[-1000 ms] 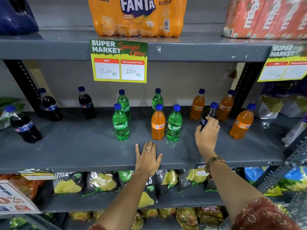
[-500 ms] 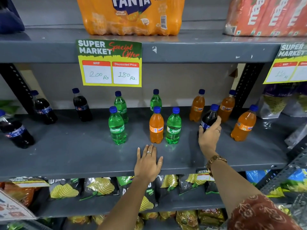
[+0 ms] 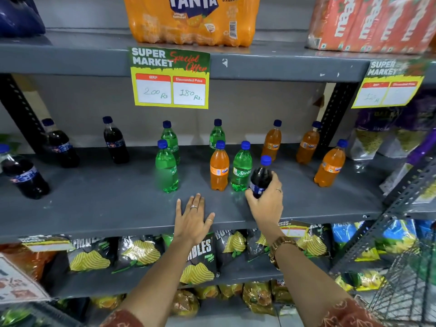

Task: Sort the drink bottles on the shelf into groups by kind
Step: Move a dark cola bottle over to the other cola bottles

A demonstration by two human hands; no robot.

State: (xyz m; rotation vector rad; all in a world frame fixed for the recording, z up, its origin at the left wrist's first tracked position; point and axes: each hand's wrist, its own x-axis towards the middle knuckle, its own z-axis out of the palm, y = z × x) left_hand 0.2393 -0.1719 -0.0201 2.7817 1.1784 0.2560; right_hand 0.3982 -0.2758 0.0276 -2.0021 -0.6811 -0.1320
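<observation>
The right hand (image 3: pixel 266 204) grips a cola bottle (image 3: pixel 260 179); the left hand (image 3: pixel 192 220) lies flat, open. One Fanta bottle (image 3: pixel 219 168) sits among Sprites, unsorted.

The price sign (image 3: pixel 170 77) reads "SUPER MARKET Special Offer, 200 Rs, 180 Rs"; the orange pack (image 3: pixel 192 20) says FANTA.

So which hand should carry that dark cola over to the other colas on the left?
Right: the right hand already grips the dark cola bottle. The left hand lies flat and empty on the shelf.
</observation>
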